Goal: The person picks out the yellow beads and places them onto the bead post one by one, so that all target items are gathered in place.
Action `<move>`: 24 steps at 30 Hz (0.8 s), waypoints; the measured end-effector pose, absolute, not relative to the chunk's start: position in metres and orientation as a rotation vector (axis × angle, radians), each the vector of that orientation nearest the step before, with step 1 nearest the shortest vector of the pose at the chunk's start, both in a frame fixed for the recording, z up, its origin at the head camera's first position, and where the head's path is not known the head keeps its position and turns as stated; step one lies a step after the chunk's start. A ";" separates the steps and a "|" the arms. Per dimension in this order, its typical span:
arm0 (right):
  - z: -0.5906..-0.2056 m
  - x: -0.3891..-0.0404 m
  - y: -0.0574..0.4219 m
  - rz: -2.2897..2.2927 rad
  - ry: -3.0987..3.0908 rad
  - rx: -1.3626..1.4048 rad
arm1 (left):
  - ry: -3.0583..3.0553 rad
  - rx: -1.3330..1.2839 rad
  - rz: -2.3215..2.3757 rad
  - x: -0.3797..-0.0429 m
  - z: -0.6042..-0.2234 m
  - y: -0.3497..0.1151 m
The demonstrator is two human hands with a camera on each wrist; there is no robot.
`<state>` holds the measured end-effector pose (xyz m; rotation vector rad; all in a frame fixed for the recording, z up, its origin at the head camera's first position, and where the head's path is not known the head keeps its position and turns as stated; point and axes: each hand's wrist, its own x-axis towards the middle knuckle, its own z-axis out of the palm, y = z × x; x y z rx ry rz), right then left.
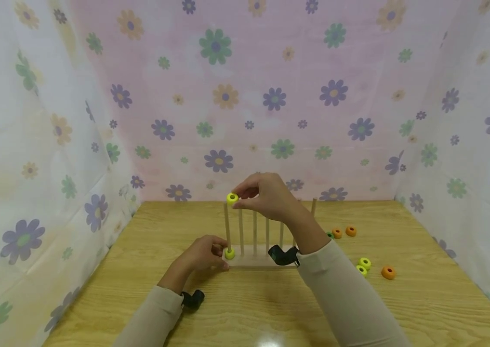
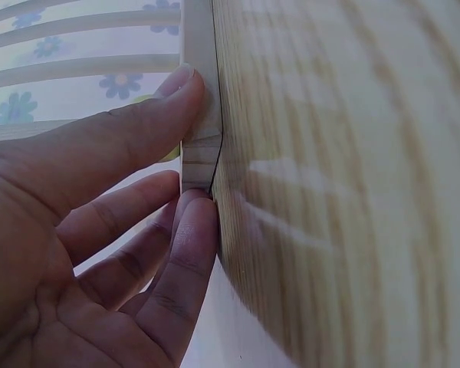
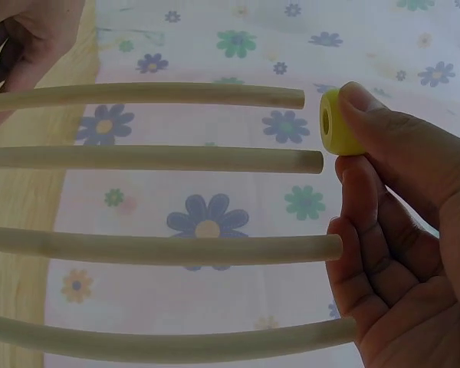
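A wooden peg stand [image 1: 253, 260] with a row of upright pegs [image 3: 238, 249] stands on the table. One yellow ring [image 1: 229, 254] sits at the foot of its leftmost peg. My left hand [image 1: 203, 253] grips the left end of the base; in the left wrist view the thumb [image 2: 157, 115] lies along one face and fingers curl at the end. Above the pegs, my right hand [image 1: 266, 197] pinches another yellow ring [image 3: 341, 123] between thumb and fingers. That ring is apart from the peg tips, near the leftmost ones, its hole turned toward them in the right wrist view.
To the right of the stand lie two yellow rings [image 1: 364, 263], several orange rings [image 1: 388, 273] and a partly hidden green ring [image 1: 330, 235]. The wooden table [image 1: 236, 308] is enclosed by flowered cloth [image 1: 245, 106] at the back and both sides.
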<state>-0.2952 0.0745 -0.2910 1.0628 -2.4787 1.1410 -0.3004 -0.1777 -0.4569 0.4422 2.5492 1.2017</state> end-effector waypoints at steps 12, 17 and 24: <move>-0.294 -0.295 0.068 1.132 -2.497 1.063 | 2.564 0.461 1.183 -0.298 -0.457 -0.178; -0.294 -0.294 0.066 1.124 -2.498 1.063 | 2.557 0.460 1.192 -0.298 -0.458 -0.177; -0.295 -0.296 0.063 1.113 -2.489 1.061 | 2.549 0.460 1.197 -0.299 -0.459 -0.178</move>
